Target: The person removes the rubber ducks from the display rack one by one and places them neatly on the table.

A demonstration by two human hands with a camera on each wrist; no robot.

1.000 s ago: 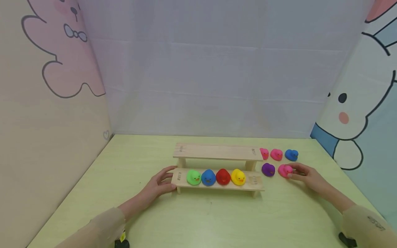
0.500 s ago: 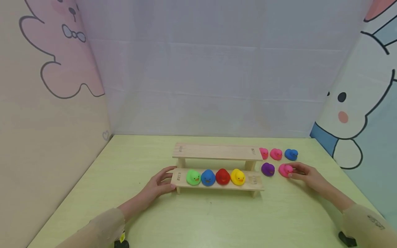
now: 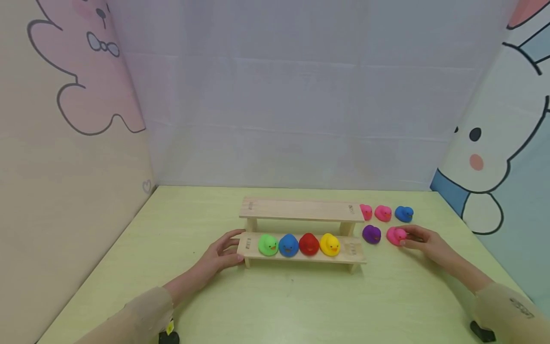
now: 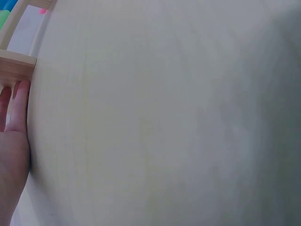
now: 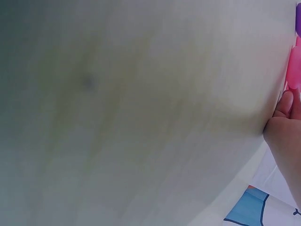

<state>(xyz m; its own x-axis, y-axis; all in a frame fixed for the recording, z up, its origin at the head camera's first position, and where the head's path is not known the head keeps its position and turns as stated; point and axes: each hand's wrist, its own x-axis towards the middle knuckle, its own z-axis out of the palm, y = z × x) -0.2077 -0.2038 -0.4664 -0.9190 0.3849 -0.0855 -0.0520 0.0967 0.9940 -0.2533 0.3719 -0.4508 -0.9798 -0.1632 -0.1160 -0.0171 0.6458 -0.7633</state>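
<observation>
A two-tier wooden shelf [image 3: 301, 210] stands mid-table. Along its lower board sit a green rubber duck [image 3: 268, 245], a blue one, a red one and a yellow rubber duck [image 3: 330, 245]. My left hand [image 3: 216, 253] holds the left end of the lower board, thumb toward the front edge and index finger toward the back. In the left wrist view its fingers touch the wood [image 4: 16, 66]. To the right of the shelf, my right hand [image 3: 429, 243] pinches a pink rubber duck [image 3: 394, 235] at table level. The right wrist view shows that pink duck [image 5: 294, 68] only partly.
Beside the held duck sits a purple duck [image 3: 371, 234]. Behind them are a pink duck [image 3: 383, 213], a blue duck [image 3: 404, 214] and another pink duck [image 3: 366, 212], partly hidden by the upper board. Printed panels flank the table [image 3: 292, 306], and a pale cloth hangs behind.
</observation>
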